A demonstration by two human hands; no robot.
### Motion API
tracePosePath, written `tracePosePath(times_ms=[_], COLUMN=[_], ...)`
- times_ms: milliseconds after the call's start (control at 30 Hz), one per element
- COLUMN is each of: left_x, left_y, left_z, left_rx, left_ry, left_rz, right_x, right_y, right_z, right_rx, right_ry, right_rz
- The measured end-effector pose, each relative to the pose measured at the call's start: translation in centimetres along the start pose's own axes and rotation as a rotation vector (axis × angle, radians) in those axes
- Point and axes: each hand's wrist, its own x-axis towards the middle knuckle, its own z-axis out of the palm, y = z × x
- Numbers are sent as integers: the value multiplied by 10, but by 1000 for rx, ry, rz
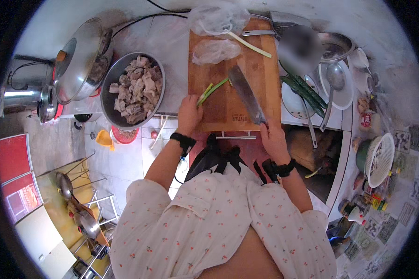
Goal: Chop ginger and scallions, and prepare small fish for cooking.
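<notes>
My left hand point(189, 114) grips a few green stalks point(214, 91), likely scallion, at the left edge of a wooden cutting board point(220, 117). Their tips point up and right across the wood. In my right hand point(275, 142) is the handle of a cleaver point(245, 92), its broad blade slanting up and left over the board. The blade's far end is close to the stalk tips; whether they touch I cannot tell. Farther back on the board lie a pale stalk point(250, 45), a crumpled clear plastic bag point(216, 52) and a larger one point(218, 20).
Left of the board, a grey bowl point(106, 111) holds chopped raw-looking meat point(139, 89), beside a lidded pot point(80, 66). To the right, cucumbers point(305, 90) lie across a white plate point(293, 108) near a metal ladle point(335, 78). A white plastic basket point(387, 157) stands farther right.
</notes>
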Motion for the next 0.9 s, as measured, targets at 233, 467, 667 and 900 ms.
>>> tracePosePath(times_ms=[233,467,667,900], left_x=[-37,-45,-22,-16], left_y=[2,0,3,11], left_z=[-6,-14,-4,1], left_rx=[-66,-88,-81,-81], left_ry=[36,35,43,40], left_rz=[-94,-119,-74,-47], right_x=[29,54,39,52], right_y=[-6,-19,-30,-22], right_z=[37,51,29,55], right_rx=[-172,-187,-142,-347], right_ry=[-132,-206,-111,-174], right_rz=[-207,-146,-304,-310])
